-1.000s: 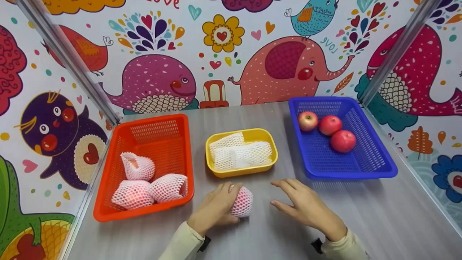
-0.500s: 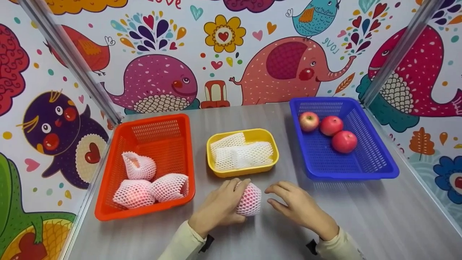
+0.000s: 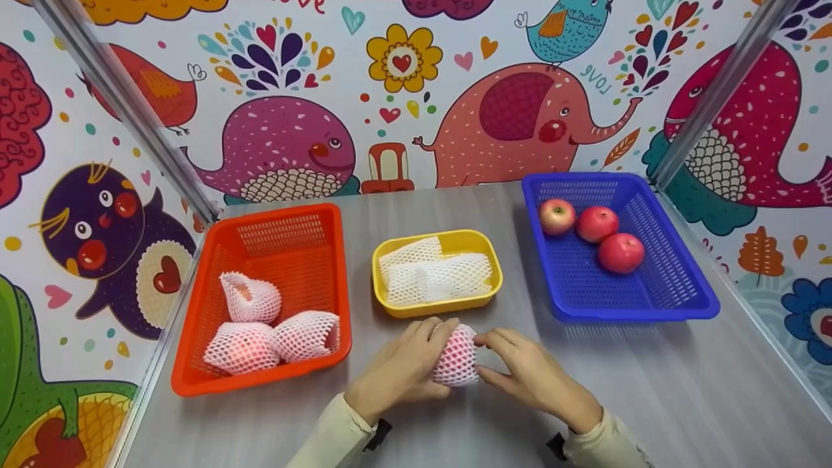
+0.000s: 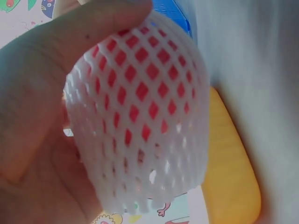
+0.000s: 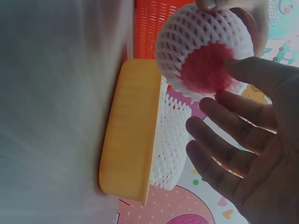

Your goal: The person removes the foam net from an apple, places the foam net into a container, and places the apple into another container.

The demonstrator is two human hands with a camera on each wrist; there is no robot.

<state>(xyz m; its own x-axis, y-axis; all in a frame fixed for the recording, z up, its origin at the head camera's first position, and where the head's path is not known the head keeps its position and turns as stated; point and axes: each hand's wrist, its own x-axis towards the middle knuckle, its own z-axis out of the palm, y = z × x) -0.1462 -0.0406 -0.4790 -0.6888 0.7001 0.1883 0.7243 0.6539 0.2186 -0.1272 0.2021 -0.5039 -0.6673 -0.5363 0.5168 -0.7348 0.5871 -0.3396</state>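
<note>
Low over the table's near middle, my left hand grips an apple wrapped in a white foam net sleeve. The left wrist view shows thumb and palm around the net, its loose edge extending past the fruit. My right hand comes in from the other side. In the right wrist view, its thumb and index fingertip are at the bare red end of the apple, which the net leaves uncovered. The other right fingers spread loosely. Just beyond the hands is a yellow basket with foam net sleeves.
On the left stands an orange-red basket with three netted apples. A blue basket at the right holds three bare apples. Printed panels and metal posts enclose the table.
My left hand has carried the netted apple rightward. My right hand has moved left, and its thumb and fingertips have come up to the apple. The baskets stay put.
</note>
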